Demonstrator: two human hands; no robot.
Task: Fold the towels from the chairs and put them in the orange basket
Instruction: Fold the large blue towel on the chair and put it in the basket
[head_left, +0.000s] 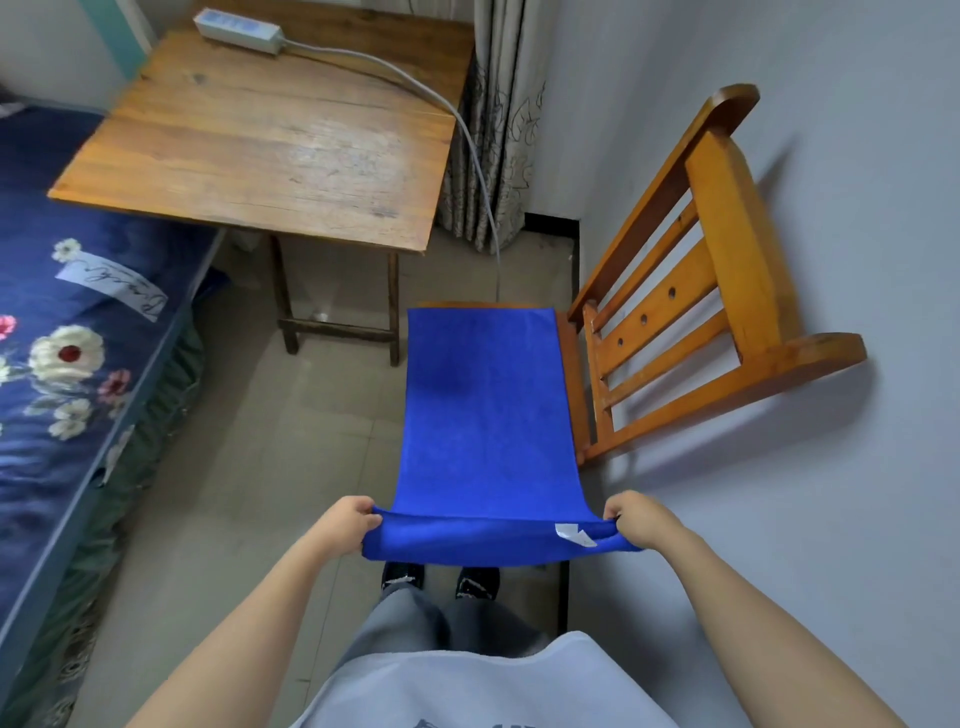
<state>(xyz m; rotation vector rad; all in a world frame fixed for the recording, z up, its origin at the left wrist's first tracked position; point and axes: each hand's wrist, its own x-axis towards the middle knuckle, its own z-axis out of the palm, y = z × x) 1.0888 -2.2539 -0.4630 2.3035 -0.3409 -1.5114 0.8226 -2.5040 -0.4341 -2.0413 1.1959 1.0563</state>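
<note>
A bright blue towel (485, 405) lies spread over the seat of a wooden chair (691, 291) that stands against the right wall. Its near end is lifted off the seat and stretched between my hands, with a white label showing near the right corner. My left hand (345, 522) grips the near left corner. My right hand (636, 517) grips the near right corner. The towel's far edge lies flat at the seat's far end. No orange basket is in view.
A wooden table (270, 140) with a white power strip (239, 30) and its cable stands beyond the chair. A bed with a dark blue flowered cover (67, 332) runs along the left. A curtain (498, 130) hangs in the far corner. Tiled floor lies between bed and chair.
</note>
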